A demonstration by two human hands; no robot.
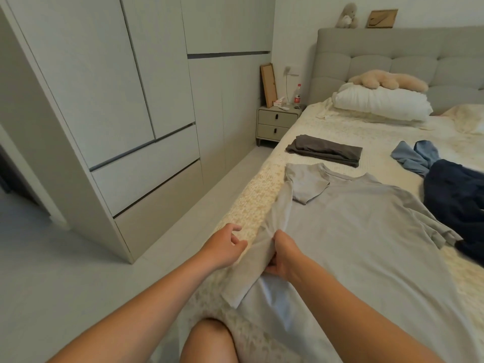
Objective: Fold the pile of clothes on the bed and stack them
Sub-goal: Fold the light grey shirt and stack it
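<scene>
Gripping: the right hand [284,254] is pinching a gathered edge of the grey T-shirt [353,231], fingers curled round the fabric at the bed's near side.
Left hand: the left hand [226,244] is hovering just at nine o'clock of the right hand, fingers loosely spread, holding nothing; whether it is touching the fabric cannot be told.
Grey T-shirt: lying spread on the bed [340,127], its left side folded inward, one sleeve doubled over near the collar at twelve o'clock of the hands.
Folded dark grey garment [324,151]: resting flat beyond the collar, at twelve o'clock, apart from the T-shirt.
Navy garment [455,197]: lying crumpled at two o'clock, touching the T-shirt's far sleeve.
Light blue garment [416,155]: lying unfolded just beyond the navy one.
Pillow [379,103]: sitting by the headboard, a plush toy [387,79] lying on it.
Nightstand [277,121]: standing at eleven o'clock beside the bed.
</scene>
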